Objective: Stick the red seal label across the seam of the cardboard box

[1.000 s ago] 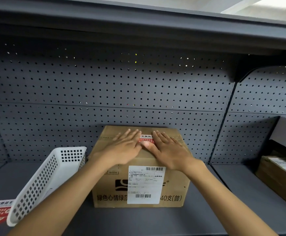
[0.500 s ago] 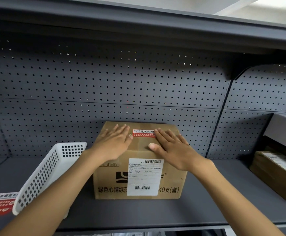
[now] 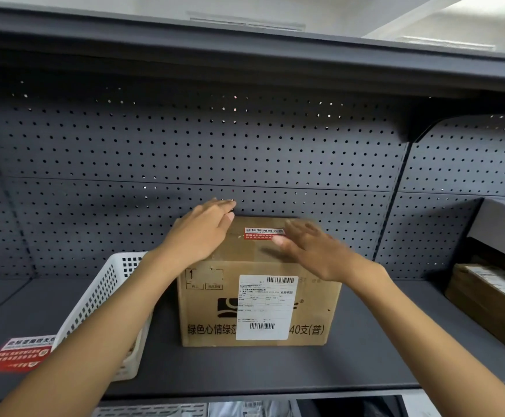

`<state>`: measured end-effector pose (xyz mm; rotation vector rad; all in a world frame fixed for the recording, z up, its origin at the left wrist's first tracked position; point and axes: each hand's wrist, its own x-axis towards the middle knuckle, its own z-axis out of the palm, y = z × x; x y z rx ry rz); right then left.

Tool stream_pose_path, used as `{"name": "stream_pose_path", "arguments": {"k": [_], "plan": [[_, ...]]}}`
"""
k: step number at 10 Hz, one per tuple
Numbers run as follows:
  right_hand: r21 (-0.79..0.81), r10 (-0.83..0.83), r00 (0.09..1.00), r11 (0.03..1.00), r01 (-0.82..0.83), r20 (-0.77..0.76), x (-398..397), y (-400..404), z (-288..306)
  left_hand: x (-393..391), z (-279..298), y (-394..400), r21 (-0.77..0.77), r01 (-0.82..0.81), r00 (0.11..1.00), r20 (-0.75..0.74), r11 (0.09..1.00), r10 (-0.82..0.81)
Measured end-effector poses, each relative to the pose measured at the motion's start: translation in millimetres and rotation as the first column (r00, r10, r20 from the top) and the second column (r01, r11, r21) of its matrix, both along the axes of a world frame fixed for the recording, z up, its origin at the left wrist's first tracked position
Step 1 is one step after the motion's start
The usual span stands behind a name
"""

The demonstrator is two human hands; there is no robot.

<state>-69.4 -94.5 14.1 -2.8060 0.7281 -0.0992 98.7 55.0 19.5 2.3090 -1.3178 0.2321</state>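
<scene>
Head view: a cardboard box [image 3: 258, 296] stands on the grey shelf [image 3: 365, 365], the red seal label [image 3: 263, 233] lying flat on its top panel — whether it straddles the seam cannot be told. The left hand [image 3: 198, 236] and right hand [image 3: 313, 251] hover over the top, each grip spread, fingers open, holding nothing; the right is blurred. The label is thin, limp and tacky — best pressed, not pinched; the box is stiff, and is best steadied by its top edges.

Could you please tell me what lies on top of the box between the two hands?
In the head view, the red seal label lies on the cardboard box top between the left hand and right hand.
</scene>
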Motion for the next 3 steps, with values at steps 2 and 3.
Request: {"name": "stream_pose_path", "arguments": {"k": [2, 3], "plan": [[0.043, -0.023, 0.992, 0.999, 0.029, -0.124, 1.7, 1.9, -6.5, 0.1, -4.8, 13.3, 0.09, -0.008, 0.999, -0.039, 0.996, 0.012], [0.015, -0.036, 0.99, 0.999, 0.034, 0.138, 6.8, -6.6, -0.3, 7.7, -4.3, 14.7, -0.164, 0.037, 0.99, -0.13, 0.986, -0.059]]}}
